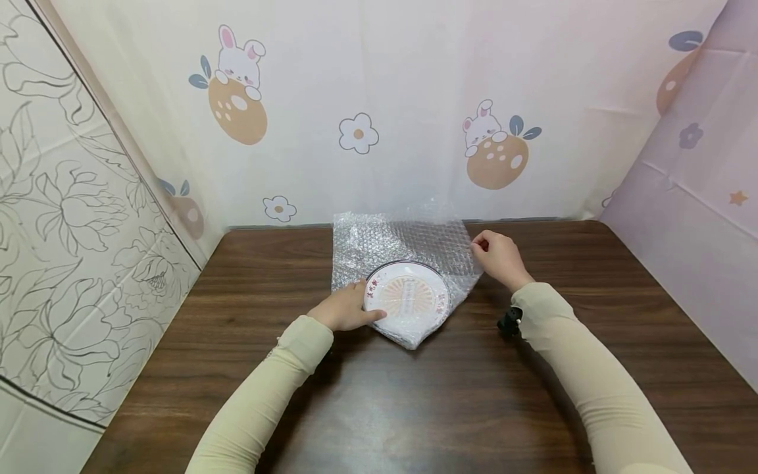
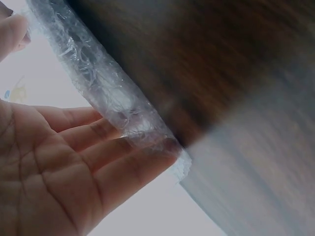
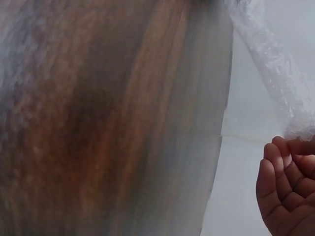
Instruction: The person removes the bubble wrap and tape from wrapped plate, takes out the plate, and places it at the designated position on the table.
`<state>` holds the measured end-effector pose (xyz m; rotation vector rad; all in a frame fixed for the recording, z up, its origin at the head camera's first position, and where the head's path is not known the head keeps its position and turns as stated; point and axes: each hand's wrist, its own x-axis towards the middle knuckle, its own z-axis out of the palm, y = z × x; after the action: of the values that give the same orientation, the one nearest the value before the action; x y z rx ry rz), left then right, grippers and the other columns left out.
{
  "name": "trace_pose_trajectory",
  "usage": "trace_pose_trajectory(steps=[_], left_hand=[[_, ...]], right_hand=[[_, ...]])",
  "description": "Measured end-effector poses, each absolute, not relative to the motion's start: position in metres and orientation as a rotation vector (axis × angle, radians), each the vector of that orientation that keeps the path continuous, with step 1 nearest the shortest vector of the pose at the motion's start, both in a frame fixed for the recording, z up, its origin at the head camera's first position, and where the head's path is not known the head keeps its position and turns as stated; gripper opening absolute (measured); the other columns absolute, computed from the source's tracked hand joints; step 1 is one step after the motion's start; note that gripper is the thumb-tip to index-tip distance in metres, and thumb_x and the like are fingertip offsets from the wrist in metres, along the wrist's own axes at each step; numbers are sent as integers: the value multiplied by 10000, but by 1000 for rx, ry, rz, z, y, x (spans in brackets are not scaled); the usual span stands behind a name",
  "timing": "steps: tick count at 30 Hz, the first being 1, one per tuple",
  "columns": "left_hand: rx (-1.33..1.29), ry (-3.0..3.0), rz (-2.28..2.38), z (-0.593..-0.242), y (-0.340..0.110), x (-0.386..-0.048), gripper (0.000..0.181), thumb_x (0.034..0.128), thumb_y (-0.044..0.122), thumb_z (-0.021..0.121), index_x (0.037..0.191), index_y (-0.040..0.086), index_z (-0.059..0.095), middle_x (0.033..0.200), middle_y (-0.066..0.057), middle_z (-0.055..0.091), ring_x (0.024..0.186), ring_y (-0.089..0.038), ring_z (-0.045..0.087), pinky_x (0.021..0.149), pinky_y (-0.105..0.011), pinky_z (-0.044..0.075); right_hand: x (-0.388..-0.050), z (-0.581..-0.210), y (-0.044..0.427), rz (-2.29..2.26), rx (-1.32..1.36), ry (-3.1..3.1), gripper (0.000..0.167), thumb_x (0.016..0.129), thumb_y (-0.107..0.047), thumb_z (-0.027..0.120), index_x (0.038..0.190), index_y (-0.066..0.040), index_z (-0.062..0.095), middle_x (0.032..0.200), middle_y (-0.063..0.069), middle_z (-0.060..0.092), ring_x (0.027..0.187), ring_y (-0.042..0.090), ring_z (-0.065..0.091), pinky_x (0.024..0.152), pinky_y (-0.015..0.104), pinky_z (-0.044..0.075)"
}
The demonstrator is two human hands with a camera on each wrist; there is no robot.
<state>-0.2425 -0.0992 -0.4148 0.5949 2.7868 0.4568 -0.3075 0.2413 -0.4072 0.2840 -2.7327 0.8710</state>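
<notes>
A round white plate [image 1: 395, 271] with a dark rim, red marks and a sunburst centre lies on a sheet of bubble wrap [image 1: 367, 237]. Part of the wrap is folded over its near side, ending in a point toward the person. My left hand [image 1: 345, 307] rests at the plate's left edge, thumb over the front. In the left wrist view its fairly straight fingers touch the wrapped edge [image 2: 106, 91]. Off to the right, my right hand [image 1: 502, 258] pinches the wrap's right edge between thumb and fingertips. The right wrist view shows that pinched wrap [image 3: 280, 73] stretching upward from the fingers.
A dark brown wooden table [image 1: 426, 408] carries everything. Behind it hangs a pale curtain [image 1: 414, 79] with rabbit and flower prints, which the far edge of the wrap reaches. A flower-patterned panel [image 1: 71, 217] stands on the left. A small black device [image 1: 509, 322] sits at the right wrist.
</notes>
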Motion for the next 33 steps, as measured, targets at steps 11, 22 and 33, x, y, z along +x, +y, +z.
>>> trace_pose_trajectory(steps=[11,22,33], left_hand=[[606,2743,464,-411,-104,-242,934,920,564,579,1519,-68,242,1560,-231,328,1456,-350,320,1193,-438,298],[614,2741,478,-413,-104,-242,934,916,564,586,1525,-54,241,1563,-215,332,1461,-341,315,1198,-433,290],[610,2743,486,-411,-103,-241,936,913,558,594,1526,-53,238,1559,-215,340,1452,-345,330,1191,-436,302]], right_hand=[[-313,-413,245,881,184,-2888,227,975,-128,510,990,37,666,900,194,655,688,238,561,599,307,440],[-321,-422,250,876,146,-3015,224,905,-67,482,753,-15,638,697,82,595,598,186,481,567,284,397],[-320,-418,251,838,163,-3021,224,831,-70,506,611,-92,544,573,-12,480,553,160,424,542,278,359]])
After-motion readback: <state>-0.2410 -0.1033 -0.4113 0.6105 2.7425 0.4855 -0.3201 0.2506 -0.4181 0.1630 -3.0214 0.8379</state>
